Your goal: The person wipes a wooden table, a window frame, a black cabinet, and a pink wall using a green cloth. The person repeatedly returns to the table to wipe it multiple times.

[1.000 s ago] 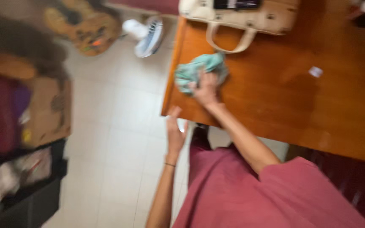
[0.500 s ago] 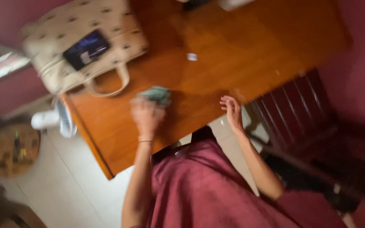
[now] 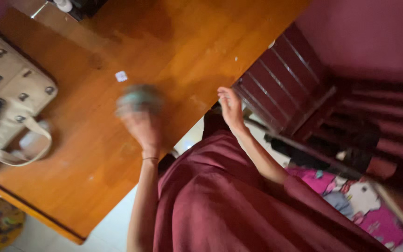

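Cloth-wiping happens on the broad wooden worktop (image 3: 173,42), which fills most of my view. My beige handbag (image 3: 10,93) sits at its far left. My left hand (image 3: 141,123) presses on the teal cloth (image 3: 138,97), fingers curled over it, blurred; the cloth lies just beyond my knuckles. My right hand (image 3: 232,105) is empty, loosely spread at the worktop's edge, clearly farther from the cloth.

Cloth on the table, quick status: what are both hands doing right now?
Left hand pressing green cloth on wooden table, blurred. Right hand empty, at table edge. Beige handbag and small paper scrap nearby.
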